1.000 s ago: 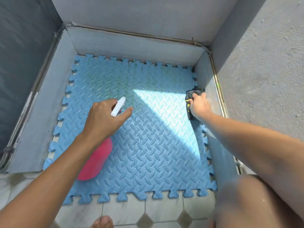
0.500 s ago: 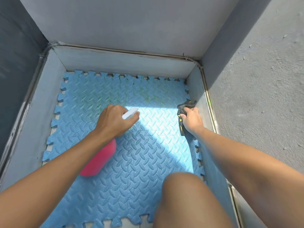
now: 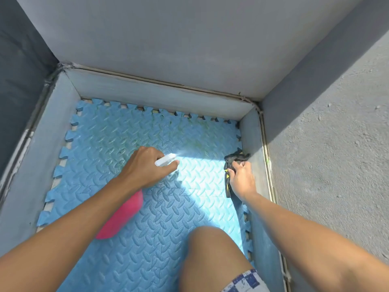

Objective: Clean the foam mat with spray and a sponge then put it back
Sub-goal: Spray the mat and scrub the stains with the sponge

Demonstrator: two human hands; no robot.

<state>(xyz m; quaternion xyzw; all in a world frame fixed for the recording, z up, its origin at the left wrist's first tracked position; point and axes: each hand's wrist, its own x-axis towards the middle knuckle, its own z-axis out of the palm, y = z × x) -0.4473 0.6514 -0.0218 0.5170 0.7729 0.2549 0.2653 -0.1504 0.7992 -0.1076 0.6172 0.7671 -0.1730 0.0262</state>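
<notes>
A blue foam mat (image 3: 109,148) with a diamond-plate pattern and jigsaw edges lies on the floor in a walled corner. My left hand (image 3: 145,167) grips a pink spray bottle (image 3: 120,218) with a white nozzle, which points at the mat's sunlit middle; a faint mist shows at the nozzle tip. My right hand (image 3: 242,178) presses a dark sponge or cloth with yellow marks (image 3: 233,160) on the mat's right edge, beside the low wall. Greenish stains mark the mat near its far edge.
Low grey skirting (image 3: 160,95) borders the mat at the left, back and right, with grey walls above it. My bent knee (image 3: 212,253) hangs over the mat's near part. A rough concrete wall (image 3: 328,165) stands at the right.
The view has moved closer and lower over the mat. My left hand with the bottle has tilted its nozzle down toward the mat. My right hand stays on the dark sponge at the right edge.
</notes>
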